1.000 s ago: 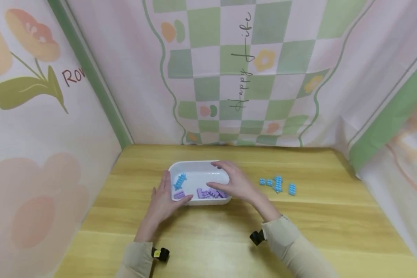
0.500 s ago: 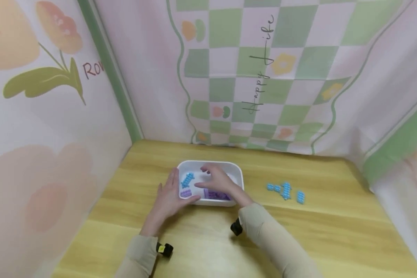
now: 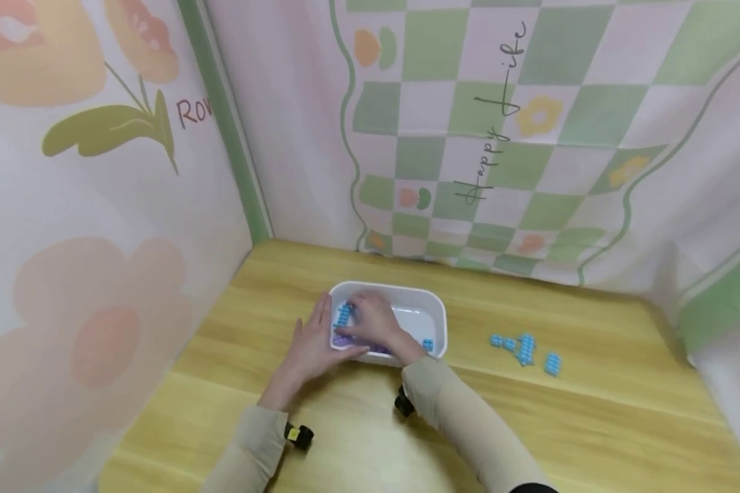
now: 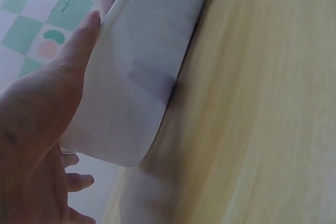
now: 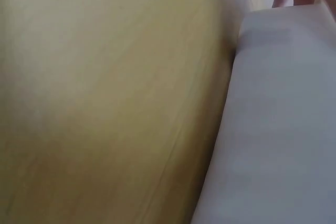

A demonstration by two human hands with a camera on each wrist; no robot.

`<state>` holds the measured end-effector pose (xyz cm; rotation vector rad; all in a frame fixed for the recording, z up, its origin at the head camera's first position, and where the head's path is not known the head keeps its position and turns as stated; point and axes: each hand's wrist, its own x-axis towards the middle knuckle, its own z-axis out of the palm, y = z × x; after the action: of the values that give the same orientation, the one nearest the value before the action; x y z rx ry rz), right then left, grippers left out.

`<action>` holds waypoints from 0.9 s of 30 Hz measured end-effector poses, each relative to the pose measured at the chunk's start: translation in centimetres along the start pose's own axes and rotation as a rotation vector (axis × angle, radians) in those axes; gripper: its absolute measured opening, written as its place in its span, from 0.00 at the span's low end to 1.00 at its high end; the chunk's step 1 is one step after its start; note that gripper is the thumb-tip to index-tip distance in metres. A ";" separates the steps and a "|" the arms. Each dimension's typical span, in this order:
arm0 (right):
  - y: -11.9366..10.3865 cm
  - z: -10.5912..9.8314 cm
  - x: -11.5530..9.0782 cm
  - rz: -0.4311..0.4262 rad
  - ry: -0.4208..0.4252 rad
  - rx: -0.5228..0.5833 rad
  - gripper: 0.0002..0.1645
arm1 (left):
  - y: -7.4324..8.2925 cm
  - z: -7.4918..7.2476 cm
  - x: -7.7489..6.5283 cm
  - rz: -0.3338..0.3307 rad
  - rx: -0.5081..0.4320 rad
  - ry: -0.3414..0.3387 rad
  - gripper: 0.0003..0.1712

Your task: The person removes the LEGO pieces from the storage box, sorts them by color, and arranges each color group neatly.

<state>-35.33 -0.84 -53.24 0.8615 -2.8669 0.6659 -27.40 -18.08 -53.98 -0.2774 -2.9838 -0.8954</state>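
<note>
We locate the white, round-cornered rectangular plastic tray (image 3: 416,319) on the yellow wood-grain table (image 3: 592,418). The left hand (image 3: 311,350) is spread wide and holds the tray's left end, thumb along the near rim. The right hand (image 3: 375,320) is inside the tray, beside a studded light-blue plastic strip (image 3: 343,315) at left; we cannot tell whether its fingers pinch it. We find purple plastic pieces (image 3: 379,349), partly hidden, along the near side, a small light-blue block (image 3: 428,344) at near right, and studded light-blue pieces (image 3: 526,350) on the table, right of the tray.
</note>
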 end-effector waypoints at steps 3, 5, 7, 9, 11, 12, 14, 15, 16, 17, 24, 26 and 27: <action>0.2 0.1 0.2 0.010 0.008 0.009 0.30 | 0.1 -0.2 0.1 -0.001 0.000 -0.006 0.81; 0.3 0.1 0.3 0.016 0.007 0.038 0.30 | 0.1 -0.3 0.2 0.000 -0.004 -0.003 0.81; 0.6 0.0 0.3 0.024 0.003 0.080 0.31 | 0.1 -0.3 0.2 0.003 -0.008 0.001 0.81; 0.7 -0.2 0.2 0.041 -0.010 0.144 0.33 | 0.1 -0.3 0.2 0.002 -0.013 0.001 0.81; 0.9 -0.4 0.1 0.047 -0.013 0.198 0.33 | 0.1 -0.3 0.1 -0.006 -0.012 -0.006 0.81; 1.0 -0.5 0.0 0.049 -0.016 0.225 0.34 | 0.1 -0.3 0.1 -0.009 -0.013 -0.009 0.82; 1.4 -1.1 -0.4 0.054 -0.014 0.268 0.34 | 0.2 -0.2 0.1 -0.012 -0.019 -0.014 0.82; 1.5 -1.4 -0.7 0.053 -0.013 0.282 0.34 | 0.2 -0.2 0.0 -0.012 -0.023 -0.012 0.82; 1.7 -1.7 -1.0 0.049 -0.010 0.295 0.34 | 0.2 -0.2 0.0 -0.013 -0.025 -0.009 0.82; 1.8 -2.1 -1.4 0.043 -0.004 0.304 0.34 | 0.2 -0.2 0.0 -0.012 -0.031 -0.004 0.82; 3.2 -5.2 -5.0 0.082 0.017 0.367 0.37 | 0.3 -0.3 0.1 -0.022 -0.044 -0.002 0.82; 3.5 -6.0 -5.9 0.084 0.019 0.364 0.36 | 0.3 -0.2 0.1 -0.026 -0.038 -0.016 0.82; 3.6 -6.5 -6.4 0.083 0.022 0.355 0.36 | 0.3 -0.2 0.1 -0.025 -0.038 -0.020 0.82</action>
<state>-32.25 7.83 -49.98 0.7643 -2.8217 1.2118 -27.49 -17.90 -53.62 -0.2510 -2.9973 -0.9588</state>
